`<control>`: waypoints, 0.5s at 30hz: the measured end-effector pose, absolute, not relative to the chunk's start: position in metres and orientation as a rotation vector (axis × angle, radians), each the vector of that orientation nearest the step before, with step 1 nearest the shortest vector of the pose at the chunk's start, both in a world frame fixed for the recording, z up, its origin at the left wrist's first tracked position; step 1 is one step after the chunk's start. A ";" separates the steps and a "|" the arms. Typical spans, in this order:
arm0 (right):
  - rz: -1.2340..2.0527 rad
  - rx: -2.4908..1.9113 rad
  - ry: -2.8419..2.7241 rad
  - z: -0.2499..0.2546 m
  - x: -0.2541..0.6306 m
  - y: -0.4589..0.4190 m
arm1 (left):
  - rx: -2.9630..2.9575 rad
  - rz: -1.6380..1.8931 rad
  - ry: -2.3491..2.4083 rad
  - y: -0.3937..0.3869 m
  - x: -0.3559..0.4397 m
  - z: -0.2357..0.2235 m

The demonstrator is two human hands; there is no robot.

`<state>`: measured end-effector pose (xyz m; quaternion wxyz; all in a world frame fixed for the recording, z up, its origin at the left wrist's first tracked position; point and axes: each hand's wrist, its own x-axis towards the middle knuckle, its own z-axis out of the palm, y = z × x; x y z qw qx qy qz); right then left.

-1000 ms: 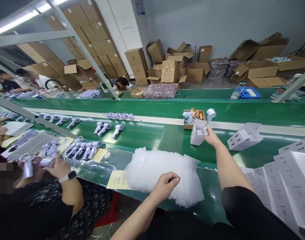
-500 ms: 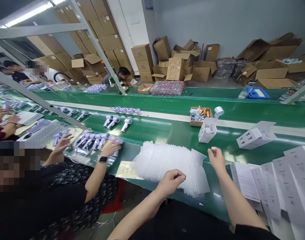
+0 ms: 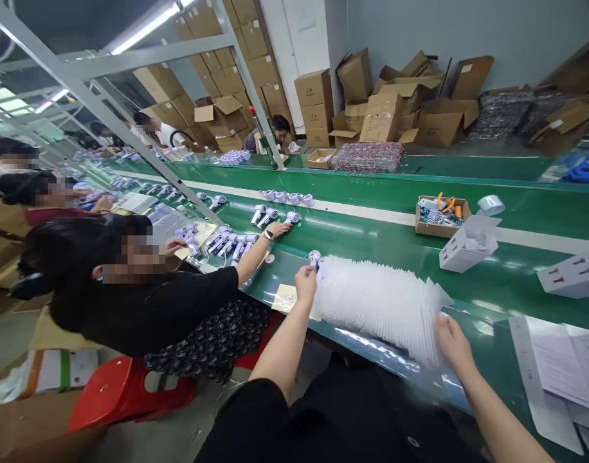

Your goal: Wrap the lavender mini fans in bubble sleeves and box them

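My left hand (image 3: 305, 284) is closed on a small handheld fan (image 3: 314, 256), its round grille facing up at the left end of a row of bubble-wrap bags (image 3: 376, 299). The white, translucent bags stand packed side by side along the bench edge. At the row's right end my right hand (image 3: 454, 342) has its fingers curled on the edge of the last bubble bag (image 3: 434, 321). A yellow paper note (image 3: 284, 298) lies below my left hand, partly covered by my forearm.
A co-worker's hand (image 3: 279, 229) reaches to a fan on the green belt (image 3: 352, 241) at left. Two white boxes (image 3: 461, 247) (image 3: 574, 275) and a cardboard tray of parts (image 3: 442, 215) stand on the belt. Opened white packaging (image 3: 548, 360) lies at right; a red stool (image 3: 116, 392) is lower left.
My left hand has moved left and up and now holds a fan. My right hand has come down to the bag row's right end. The co-worker's hand has reached onto the belt. The view has turned left.
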<state>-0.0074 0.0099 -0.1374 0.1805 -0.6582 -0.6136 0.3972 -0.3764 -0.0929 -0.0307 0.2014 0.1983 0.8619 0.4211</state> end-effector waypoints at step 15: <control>0.861 -1.882 -1.547 -0.090 0.018 -0.095 | 0.847 0.409 2.374 -0.065 -0.470 -0.089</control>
